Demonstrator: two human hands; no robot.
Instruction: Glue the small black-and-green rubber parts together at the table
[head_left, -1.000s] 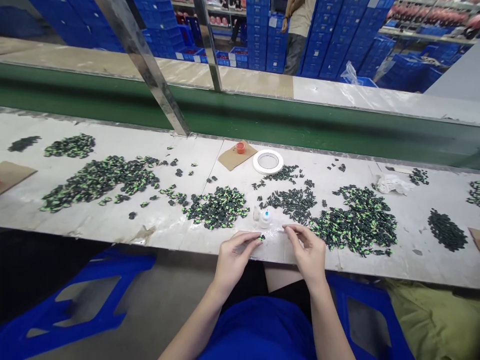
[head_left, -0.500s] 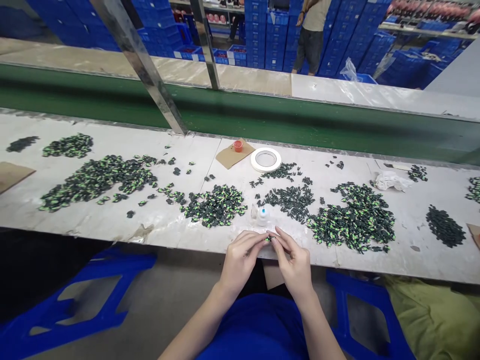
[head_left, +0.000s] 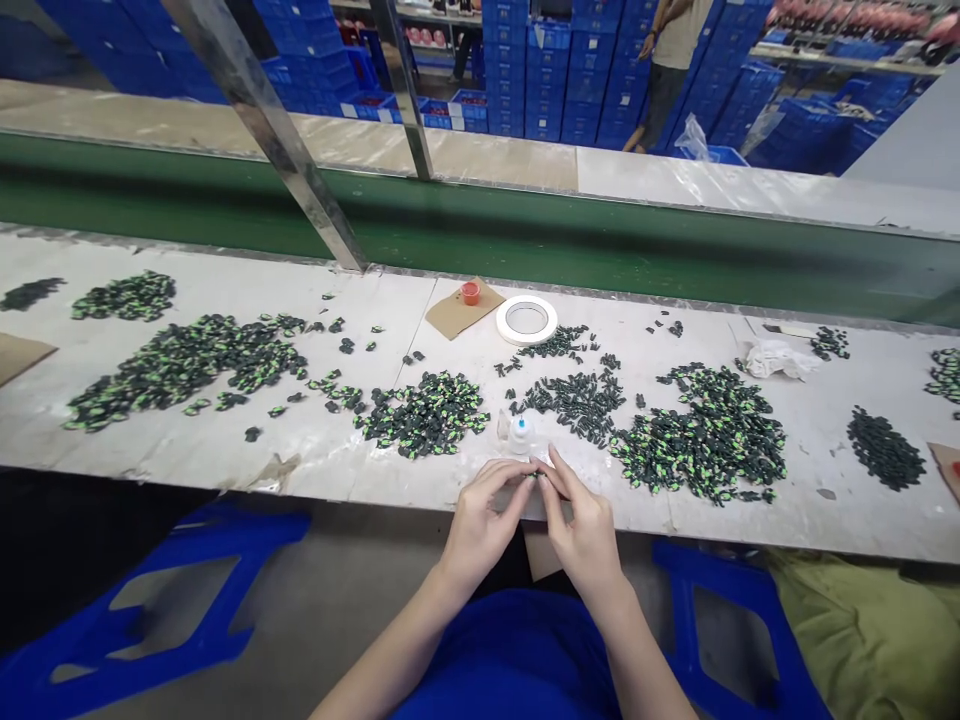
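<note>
My left hand [head_left: 487,508] and my right hand [head_left: 579,515] meet at the table's front edge, fingertips pinched on one small dark green piece [head_left: 535,474]. Most of that piece is hidden by the fingers. Just beyond them stands a small white bottle with a blue tip [head_left: 521,430]. A heap of black-and-green pieces [head_left: 427,415] lies to the left of my hands, and a larger heap of similar pieces [head_left: 705,435] to the right. Behind the bottle is a scatter of small plain dark parts [head_left: 577,400].
A roll of white tape [head_left: 527,320] and a red cup [head_left: 470,292] on cardboard [head_left: 450,318] sit farther back. Crumpled white paper [head_left: 780,360] lies at right. A metal post [head_left: 300,190] rises at the table's back edge. Blue stools [head_left: 187,590] flank me. A person [head_left: 667,75] stands beyond the belt.
Both hands stay together on the small piece, fingertips now closer around it, hiding more of it. The view has shifted slightly. The person in the background has moved to the right.
</note>
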